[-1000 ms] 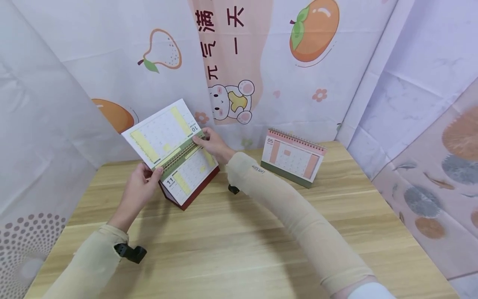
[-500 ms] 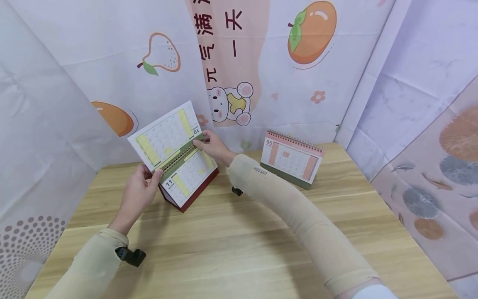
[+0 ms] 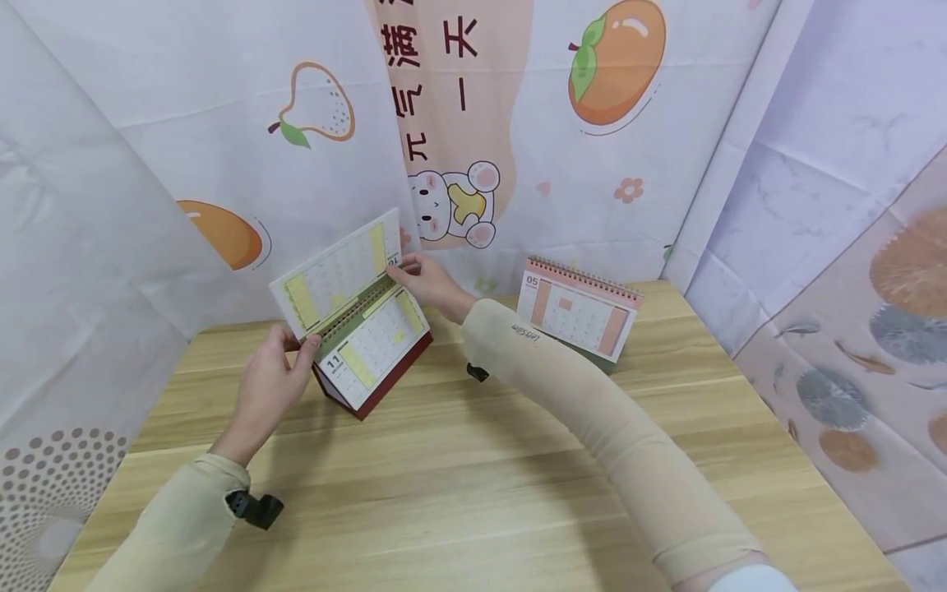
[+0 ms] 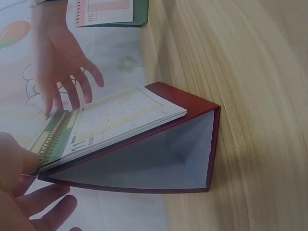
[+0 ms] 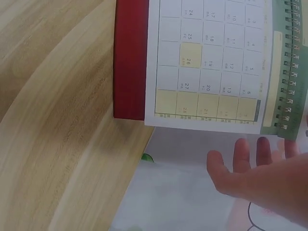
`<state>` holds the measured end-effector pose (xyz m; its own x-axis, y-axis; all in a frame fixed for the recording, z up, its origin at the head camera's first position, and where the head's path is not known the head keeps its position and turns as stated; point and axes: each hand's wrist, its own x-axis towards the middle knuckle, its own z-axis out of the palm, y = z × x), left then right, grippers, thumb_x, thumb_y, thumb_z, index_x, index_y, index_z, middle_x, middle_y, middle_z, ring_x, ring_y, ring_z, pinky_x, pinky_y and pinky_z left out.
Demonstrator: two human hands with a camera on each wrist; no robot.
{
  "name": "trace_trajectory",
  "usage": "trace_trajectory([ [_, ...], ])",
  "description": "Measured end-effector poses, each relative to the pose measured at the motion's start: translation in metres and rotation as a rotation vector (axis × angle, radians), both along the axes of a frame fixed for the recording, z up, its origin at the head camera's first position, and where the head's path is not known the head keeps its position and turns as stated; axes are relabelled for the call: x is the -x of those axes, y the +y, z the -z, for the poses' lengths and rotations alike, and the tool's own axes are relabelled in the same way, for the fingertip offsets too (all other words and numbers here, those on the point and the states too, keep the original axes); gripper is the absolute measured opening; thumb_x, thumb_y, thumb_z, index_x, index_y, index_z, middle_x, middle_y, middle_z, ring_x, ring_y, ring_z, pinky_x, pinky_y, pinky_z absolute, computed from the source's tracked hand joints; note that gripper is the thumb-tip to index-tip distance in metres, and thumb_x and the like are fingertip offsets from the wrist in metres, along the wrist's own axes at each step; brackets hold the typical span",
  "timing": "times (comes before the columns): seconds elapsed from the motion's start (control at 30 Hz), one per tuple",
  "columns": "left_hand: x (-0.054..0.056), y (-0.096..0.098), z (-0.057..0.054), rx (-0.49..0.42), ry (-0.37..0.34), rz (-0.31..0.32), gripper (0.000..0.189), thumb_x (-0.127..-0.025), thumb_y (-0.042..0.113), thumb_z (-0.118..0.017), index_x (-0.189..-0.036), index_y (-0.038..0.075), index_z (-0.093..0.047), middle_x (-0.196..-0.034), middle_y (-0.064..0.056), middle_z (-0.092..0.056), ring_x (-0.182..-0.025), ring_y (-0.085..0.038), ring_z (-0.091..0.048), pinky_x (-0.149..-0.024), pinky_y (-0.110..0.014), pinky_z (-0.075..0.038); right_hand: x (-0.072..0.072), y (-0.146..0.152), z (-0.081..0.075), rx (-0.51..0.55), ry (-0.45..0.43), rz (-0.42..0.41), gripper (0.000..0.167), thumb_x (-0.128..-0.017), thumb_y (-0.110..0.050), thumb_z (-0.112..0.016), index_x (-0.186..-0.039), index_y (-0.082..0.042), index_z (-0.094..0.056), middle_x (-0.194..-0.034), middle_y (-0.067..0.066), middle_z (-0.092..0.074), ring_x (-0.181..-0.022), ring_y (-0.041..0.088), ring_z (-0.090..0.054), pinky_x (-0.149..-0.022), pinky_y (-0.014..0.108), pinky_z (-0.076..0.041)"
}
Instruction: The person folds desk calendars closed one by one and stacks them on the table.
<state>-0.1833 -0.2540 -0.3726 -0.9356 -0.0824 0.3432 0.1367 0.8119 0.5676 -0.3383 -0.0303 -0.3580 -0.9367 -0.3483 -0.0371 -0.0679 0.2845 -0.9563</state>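
A desk calendar (image 3: 377,341) with a dark red stand sits at the back left of the table, its page 11 facing front. Page 10 (image 3: 336,271) is raised above the spiral binding (image 4: 53,137) and leans back. My left hand (image 3: 272,382) grips the calendar's left end at the binding, thumb in front and fingers behind. At the other end, my right hand (image 3: 436,288) pinches the raised page near the binding; some fingertips are hidden behind it. In the right wrist view, the calendar's red base (image 5: 130,62) lies beside the wooden tabletop.
A second desk calendar (image 3: 580,308), pink with page 05 showing, stands on the wooden table (image 3: 473,493) to the right, partly behind my right sleeve. A printed cloth (image 3: 577,189) hangs right behind the table.
Page 10 has tilted further back, its top edge moving right and down. My right hand has shifted slightly right with it, while my left hand stays at the binding.
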Motion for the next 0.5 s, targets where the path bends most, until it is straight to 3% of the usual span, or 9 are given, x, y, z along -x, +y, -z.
trace_trajectory([
  [0.5,0.0008,-0.0045,-0.0063,0.037,0.027,0.045,0.033,-0.104,0.031,-0.059,-0.111,-0.001,-0.061,-0.110,-0.030,-0.069,-0.045,-0.017,-0.044,-0.042,-0.032,-0.035,0.0048,0.0100,-0.0037,0.027,-0.122,-0.083,0.051,-0.103,-0.049,-0.055,-0.138,-0.011,-0.052,-0.142,0.007,-0.052,-0.129,0.023,-0.050,-0.105,0.048,-0.045],
])
